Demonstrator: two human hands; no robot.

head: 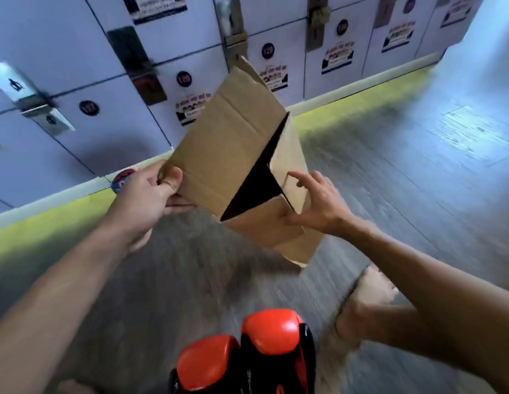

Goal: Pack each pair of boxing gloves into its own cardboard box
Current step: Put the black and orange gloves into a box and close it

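Note:
A brown cardboard box (pixel 227 149), partly unfolded and tilted, hangs in the air above the floor with its dark opening facing me. My left hand (pixel 146 194) pinches its left corner, thumb on top. My right hand (pixel 318 204) touches the box's lower right flap, thumb against the cardboard and fingers spread and straight. Two red and black boxing gloves (pixel 247 356) stand side by side on the floor at the bottom centre, below the box.
A wall of white numbered lockers (pixel 105 81) runs across the back, with a yellow-green strip (pixel 48 223) along its base. A round red and blue object (pixel 121 180) lies by the lockers behind my left hand. My bare foot (pixel 367 302) rests on the grey floor.

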